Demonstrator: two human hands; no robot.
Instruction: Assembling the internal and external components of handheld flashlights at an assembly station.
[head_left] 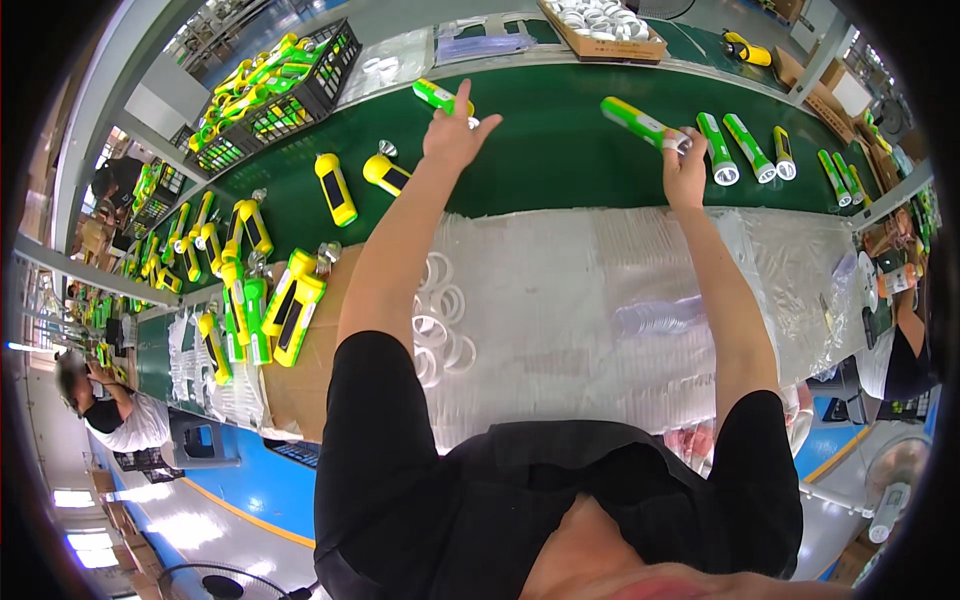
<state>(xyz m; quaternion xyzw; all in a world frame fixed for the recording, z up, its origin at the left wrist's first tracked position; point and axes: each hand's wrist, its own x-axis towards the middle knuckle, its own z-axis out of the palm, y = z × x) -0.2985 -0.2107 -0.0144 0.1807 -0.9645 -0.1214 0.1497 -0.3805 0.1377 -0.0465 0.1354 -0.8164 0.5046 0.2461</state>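
My right hand (685, 168) grips a green-and-yellow flashlight (635, 120) by its clear lens end, its body pointing up and to the left over the green table. To the left, my left hand (453, 138) is stretched out with forefinger and thumb spread. Another green-and-yellow flashlight (430, 93) lies partly behind its forefinger; whether they touch I cannot tell. Just right of my right hand, finished-looking flashlights lie side by side, a green one (716, 145) closest. Near my left forearm are a yellow flashlight body with a dark panel (335, 188) and a similar one (383, 172).
A black crate (325, 75) full of flashlights stands at the back left. An open carton of white rings (650, 48) sits at the far edge. White rings (440, 305) and clear discs (660, 317) lie on the plastic-covered near bench. More flashlight bodies (290, 315) crowd the left side.
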